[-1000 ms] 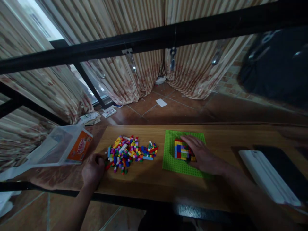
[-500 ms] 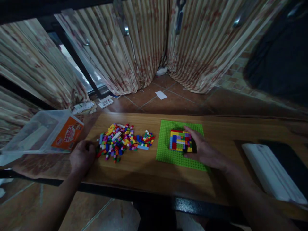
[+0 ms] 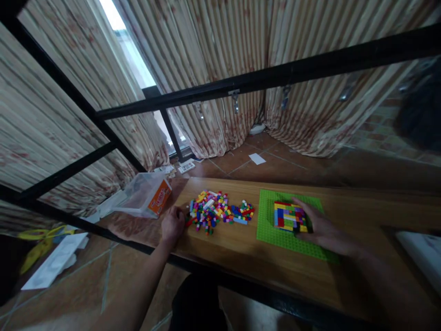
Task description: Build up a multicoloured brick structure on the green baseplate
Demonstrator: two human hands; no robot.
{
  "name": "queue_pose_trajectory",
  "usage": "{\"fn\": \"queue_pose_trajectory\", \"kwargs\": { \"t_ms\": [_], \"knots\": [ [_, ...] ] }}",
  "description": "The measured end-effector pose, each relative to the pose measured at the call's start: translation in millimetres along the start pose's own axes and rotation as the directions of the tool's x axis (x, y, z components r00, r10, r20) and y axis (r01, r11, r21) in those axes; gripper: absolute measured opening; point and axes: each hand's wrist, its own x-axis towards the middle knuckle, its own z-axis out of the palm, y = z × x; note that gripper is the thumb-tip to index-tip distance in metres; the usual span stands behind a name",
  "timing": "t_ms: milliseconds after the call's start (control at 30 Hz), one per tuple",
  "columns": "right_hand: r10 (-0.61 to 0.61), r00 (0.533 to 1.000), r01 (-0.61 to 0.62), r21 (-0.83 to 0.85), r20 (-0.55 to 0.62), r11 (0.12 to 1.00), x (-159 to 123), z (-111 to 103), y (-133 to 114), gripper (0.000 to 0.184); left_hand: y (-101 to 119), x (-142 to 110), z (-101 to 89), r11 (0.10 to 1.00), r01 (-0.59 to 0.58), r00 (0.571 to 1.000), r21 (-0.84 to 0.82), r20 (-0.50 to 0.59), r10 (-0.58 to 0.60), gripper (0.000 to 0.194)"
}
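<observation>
My left hand (image 3: 172, 224) rests on the table at the left edge of a loose pile of small coloured toy bricks (image 3: 210, 209). Its fingers are curled in, and whatever they may hold is hidden. A green baseplate (image 3: 267, 232) lies to the right of the pile. On it sits a low, roughly square block of toy bricks (image 3: 288, 216) in several colours. My right hand (image 3: 319, 227) reaches round the block's right side, fingers at the far edge and thumb at the near edge.
A clear plastic box (image 3: 138, 195) with an orange label stands left of the pile. A white object (image 3: 422, 253) lies at the right end of the wooden table (image 3: 237, 250). A black metal bar (image 3: 255, 82) crosses above, before the curtains.
My view has tilted up and turned left, so everything sits further right and lower. Both hands keep their places at the pile and the brick block.
</observation>
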Motion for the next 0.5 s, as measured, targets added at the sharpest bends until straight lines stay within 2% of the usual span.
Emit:
{"fn": "queue_pose_trajectory", "kwargs": {
  "t_ms": [333, 500],
  "knots": [
    [0.008, 0.998, -0.007, -0.016, 0.067, 1.0, 1.8, 2.5, -1.9, 0.097, -6.6, -21.1, -1.8, 0.998, -0.019, 0.999, -0.066, -0.038, 0.016, 0.015],
    [0.037, 0.995, -0.035, -0.028, 0.09, 0.999, 6.6, 2.3, -12.1, 0.097, -3.6, -20.5, -5.4, 0.997, 0.009, 1.0, -0.081, -0.016, -0.01, 0.016]
  ]
}}
